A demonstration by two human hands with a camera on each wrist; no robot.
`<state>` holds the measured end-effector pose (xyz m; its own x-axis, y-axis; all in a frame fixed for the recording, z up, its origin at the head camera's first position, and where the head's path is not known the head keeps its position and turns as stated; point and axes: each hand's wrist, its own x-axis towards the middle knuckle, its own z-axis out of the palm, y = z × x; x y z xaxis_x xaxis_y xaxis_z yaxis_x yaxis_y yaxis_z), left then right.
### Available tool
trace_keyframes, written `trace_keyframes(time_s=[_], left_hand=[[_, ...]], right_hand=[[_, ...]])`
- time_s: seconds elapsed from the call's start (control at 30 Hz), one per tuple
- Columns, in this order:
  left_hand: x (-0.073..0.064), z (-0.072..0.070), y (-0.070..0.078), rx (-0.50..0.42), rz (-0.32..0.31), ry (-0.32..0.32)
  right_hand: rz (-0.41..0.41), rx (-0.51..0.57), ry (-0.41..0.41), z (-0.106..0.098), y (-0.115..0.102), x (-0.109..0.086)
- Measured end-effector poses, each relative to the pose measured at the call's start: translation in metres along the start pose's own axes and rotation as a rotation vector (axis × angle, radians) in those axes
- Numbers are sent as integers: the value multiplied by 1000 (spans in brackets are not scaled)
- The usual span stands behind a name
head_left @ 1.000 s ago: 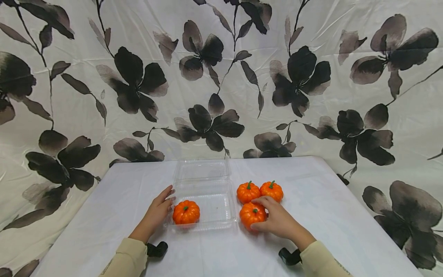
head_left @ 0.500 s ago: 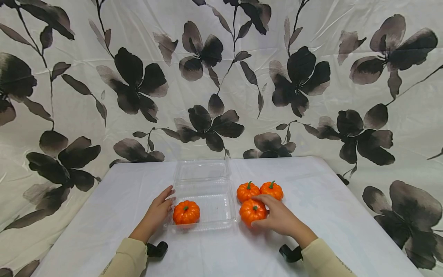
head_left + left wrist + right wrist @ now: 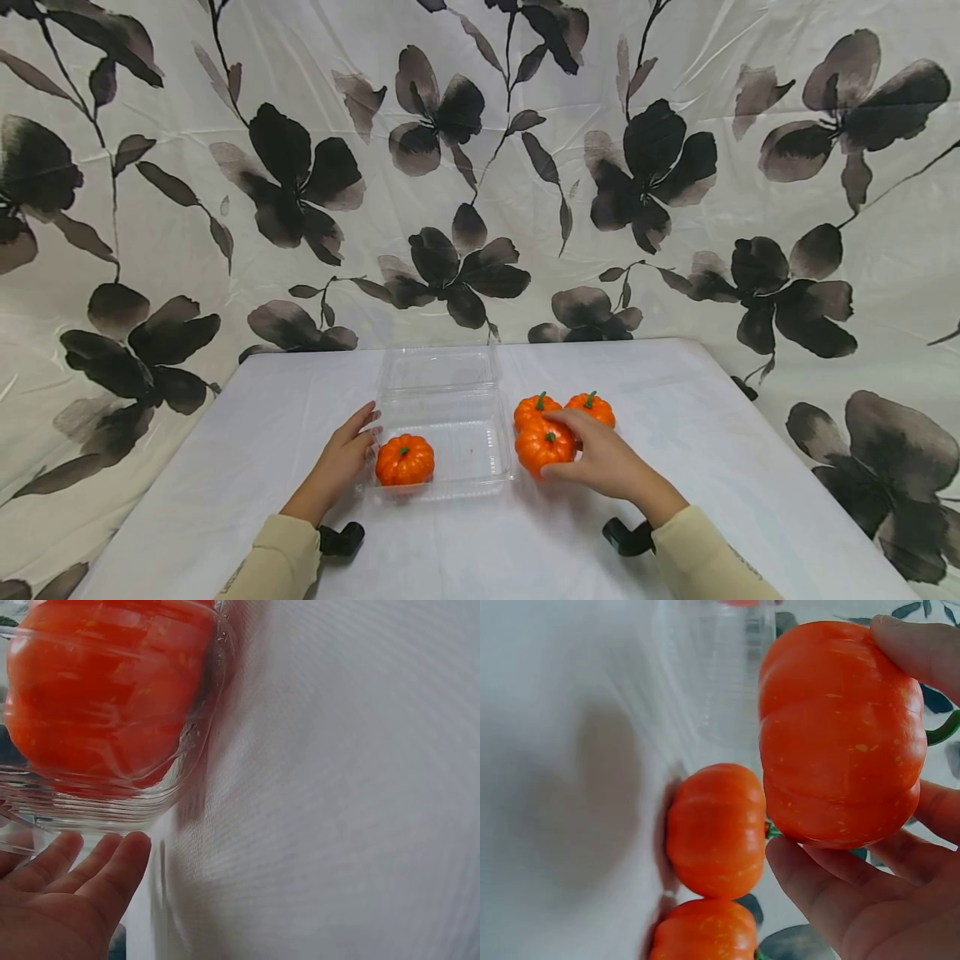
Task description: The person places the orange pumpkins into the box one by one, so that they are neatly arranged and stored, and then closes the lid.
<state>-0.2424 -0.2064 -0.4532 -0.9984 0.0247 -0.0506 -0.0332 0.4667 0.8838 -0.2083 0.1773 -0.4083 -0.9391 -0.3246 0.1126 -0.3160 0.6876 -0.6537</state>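
Note:
My right hand (image 3: 603, 462) grips a small orange pumpkin (image 3: 545, 447) between thumb and fingers. In the right wrist view this pumpkin (image 3: 840, 735) is raised off the cloth, its green stem pointing right. Two more pumpkins, one at left (image 3: 531, 407) and one at right (image 3: 592, 407), sit just behind it, partly covered by it and my hand. A clear plastic clamshell box (image 3: 468, 450) lies with its lid (image 3: 438, 368) folded back. One pumpkin (image 3: 405, 460) sits in its front left corner. My left hand (image 3: 337, 467) rests with extended fingers against the box's left wall.
A white cloth covers the table (image 3: 277, 408). Behind it hangs a white curtain (image 3: 555, 242) with dark flowers. A black wrist mount shows under the left sleeve (image 3: 277, 554) and another under the right sleeve (image 3: 705, 558).
My right hand has lifted its pumpkin up from the cloth and moved it slightly left, so it overlaps the back left pumpkin more. The left hand and box stay put.

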Motion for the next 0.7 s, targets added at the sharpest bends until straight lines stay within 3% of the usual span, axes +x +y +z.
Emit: trace_keyframes(time_s=[0.47,0.7], left_hand=[[0,-1,1,-9,-11,-15],[0,-1,1,-14,-26,-19]], right_hand=[[-24,-7,-10,-5,-12,8],[-80,-13,-8,-6,-19,13]])
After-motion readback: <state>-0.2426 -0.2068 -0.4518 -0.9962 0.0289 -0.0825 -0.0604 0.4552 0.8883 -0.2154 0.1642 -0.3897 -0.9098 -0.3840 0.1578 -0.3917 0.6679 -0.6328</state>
